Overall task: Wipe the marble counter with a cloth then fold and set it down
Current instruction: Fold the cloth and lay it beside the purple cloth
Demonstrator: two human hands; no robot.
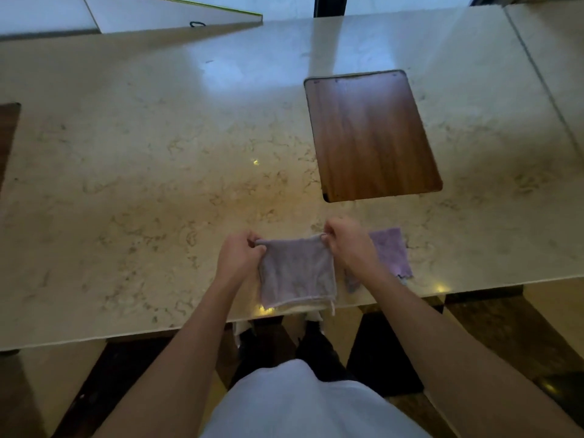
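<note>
A greyish-purple cloth (297, 273) hangs folded between my two hands just above the near edge of the marble counter (142, 172). My left hand (237, 257) pinches its top left corner. My right hand (347, 245) pinches its top right corner. The cloth's lower edge droops down over the counter's front edge. A second, lighter purple cloth (390, 252) lies flat on the counter to the right, partly hidden behind my right wrist.
A dark wooden panel (373, 134) is set into the counter beyond my right hand. Another wooden patch (8, 137) shows at the far left edge. A white board (177, 14) leans at the back left. Dark patterned floor lies below the counter's front edge.
</note>
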